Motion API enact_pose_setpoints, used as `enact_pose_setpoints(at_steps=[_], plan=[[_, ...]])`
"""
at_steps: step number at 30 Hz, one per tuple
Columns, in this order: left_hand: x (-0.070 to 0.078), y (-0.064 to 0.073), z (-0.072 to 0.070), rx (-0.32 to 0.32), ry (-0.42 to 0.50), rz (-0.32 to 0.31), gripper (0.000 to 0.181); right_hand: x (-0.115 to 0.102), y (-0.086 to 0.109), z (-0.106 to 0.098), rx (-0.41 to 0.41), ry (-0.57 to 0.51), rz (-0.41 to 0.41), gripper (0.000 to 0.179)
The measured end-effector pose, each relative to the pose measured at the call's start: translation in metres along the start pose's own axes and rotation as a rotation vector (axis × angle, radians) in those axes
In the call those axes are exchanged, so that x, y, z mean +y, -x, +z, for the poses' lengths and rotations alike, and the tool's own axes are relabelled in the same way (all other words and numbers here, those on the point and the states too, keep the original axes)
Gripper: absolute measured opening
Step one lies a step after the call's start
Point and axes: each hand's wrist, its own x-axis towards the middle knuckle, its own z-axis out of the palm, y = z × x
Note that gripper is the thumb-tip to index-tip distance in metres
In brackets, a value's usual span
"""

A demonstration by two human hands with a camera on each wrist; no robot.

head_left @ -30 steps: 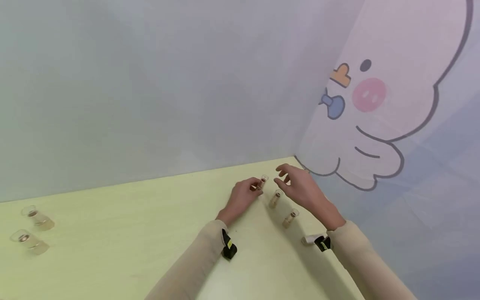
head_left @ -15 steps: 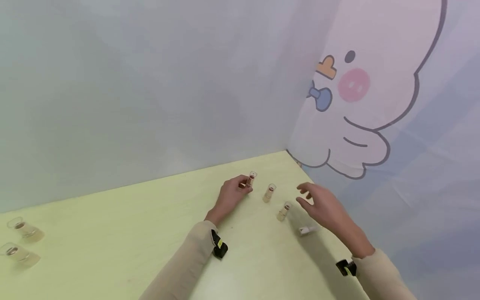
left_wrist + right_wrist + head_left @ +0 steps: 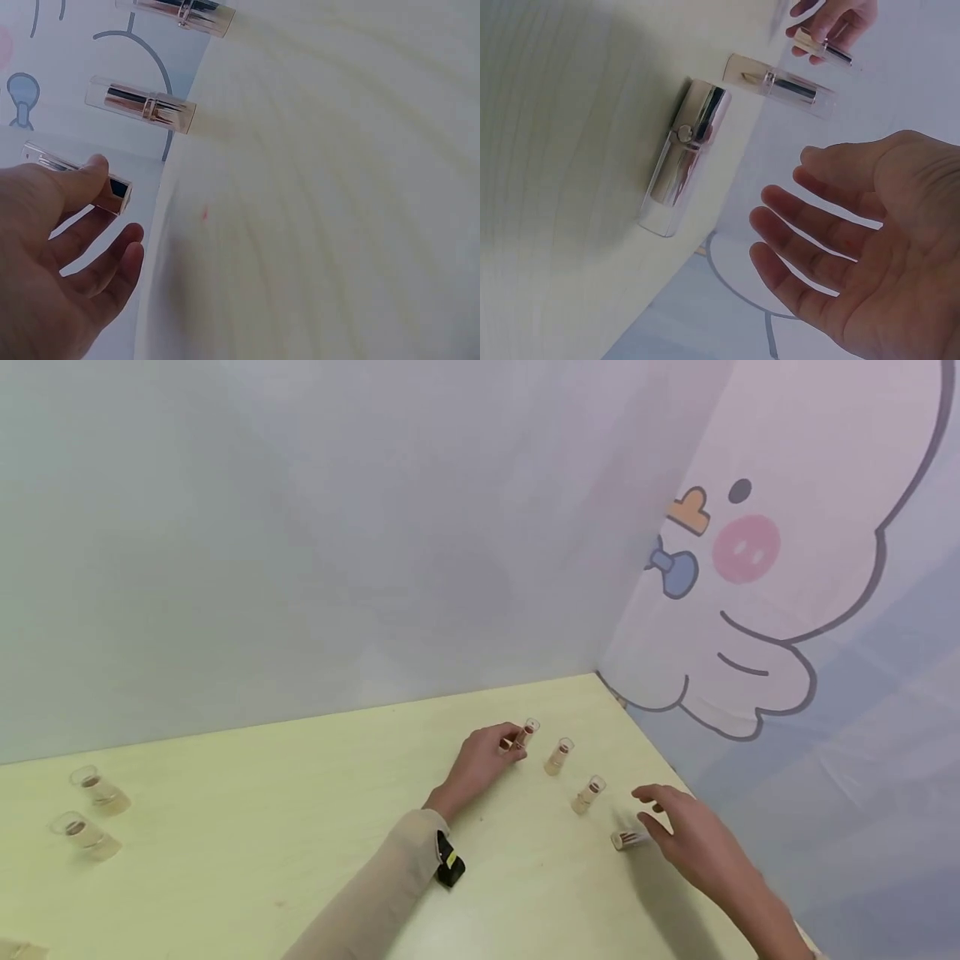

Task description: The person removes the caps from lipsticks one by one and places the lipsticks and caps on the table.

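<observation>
In the head view my left hand [image 3: 478,764] pinches a lipstick [image 3: 527,732] with a clear cap between thumb and fingers. The left wrist view shows the gold base of that lipstick [image 3: 114,196] just past my thumb. To its right stand two more lipsticks, a nearer-to-hand one [image 3: 558,757] and another [image 3: 588,795]. A further lipstick [image 3: 627,840] lies on its side. My right hand [image 3: 697,835] hovers beside the lying one, fingers loosely bent and holding nothing. The right wrist view shows a gap between that hand [image 3: 885,240] and the lying lipstick [image 3: 686,157].
Two upright lipsticks [image 3: 105,792] stand far left on the pale yellow table [image 3: 247,827]. Part of a similar-coloured thing [image 3: 22,950] shows at the bottom left corner. A grey wall [image 3: 315,543] rises behind, and a cartoon-printed sheet [image 3: 840,710] hangs along the right edge.
My right hand has moved right and towards me, from beside the held lipstick to beside the lying one. My left hand keeps its pinch. The head view has swung slightly.
</observation>
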Motion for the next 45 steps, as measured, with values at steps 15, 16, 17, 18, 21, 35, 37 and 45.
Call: enact_pose_setpoints(at_steps=[15,16,17,18,21,35,37,45], plan=[[0.012,0.039,-0.023,-0.073,-0.301,0.108,0.025,-0.036,0.021,0.005,0.052,0.015,0.088,0.034],[0.013,0.043,-0.024,-0.076,-0.319,0.114,0.025,-0.038,0.021,0.006,0.055,0.015,0.084,0.035],[0.014,0.047,-0.025,-0.080,-0.342,0.120,0.026,-0.041,0.022,0.007,0.063,0.017,0.079,0.035],[0.016,0.051,-0.026,-0.080,-0.360,0.132,0.026,-0.044,0.023,0.008,0.074,0.021,0.071,0.035],[0.020,0.063,-0.029,-0.075,-0.410,0.174,0.027,-0.052,0.024,0.012,0.119,0.040,0.029,0.036],[0.040,0.100,-0.032,-0.041,-0.678,0.455,0.023,-0.088,0.023,0.034,0.326,0.010,-0.162,0.059],[0.044,0.103,-0.031,-0.051,-0.699,0.467,0.023,-0.088,0.022,0.036,0.353,-0.011,-0.203,0.065],[0.056,0.116,-0.031,-0.068,-0.706,0.476,0.024,-0.092,0.019,0.044,0.402,-0.078,-0.328,0.061]])
